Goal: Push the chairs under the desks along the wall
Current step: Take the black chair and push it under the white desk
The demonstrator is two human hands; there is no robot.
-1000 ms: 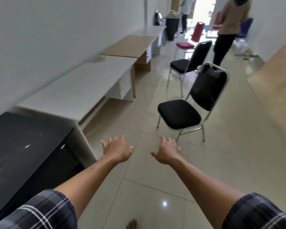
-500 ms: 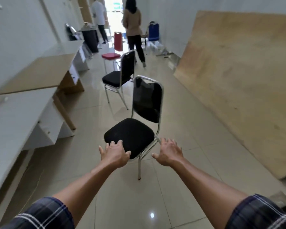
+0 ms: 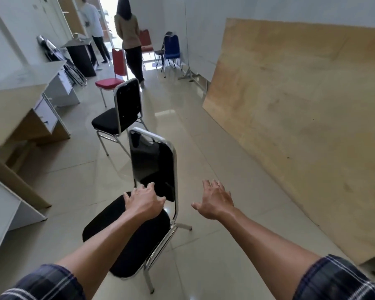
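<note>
A black padded chair with a chrome frame (image 3: 152,165) stands on the tiled floor right in front of me, seat toward the left wall. My left hand (image 3: 144,201) hovers over the back of its seat, fingers spread, holding nothing. My right hand (image 3: 214,201) is open in the air to the right of the chair's backrest, apart from it. A second black chair (image 3: 126,105) stands farther along, and a red chair (image 3: 115,70) beyond that. Desks line the left wall: a white one (image 3: 7,204) nearest, then a wooden one (image 3: 15,107), then a white one (image 3: 37,72).
A large plywood sheet (image 3: 301,118) leans on the right wall. Two people (image 3: 129,40) stand at the far end of the corridor near a blue chair (image 3: 171,47) and a black stand (image 3: 81,54). Folded chairs lean on the left wall.
I have come closer to the nearest black chair; both hands have reached forward, the left now over the seat's rear, the right beside the backrest.
</note>
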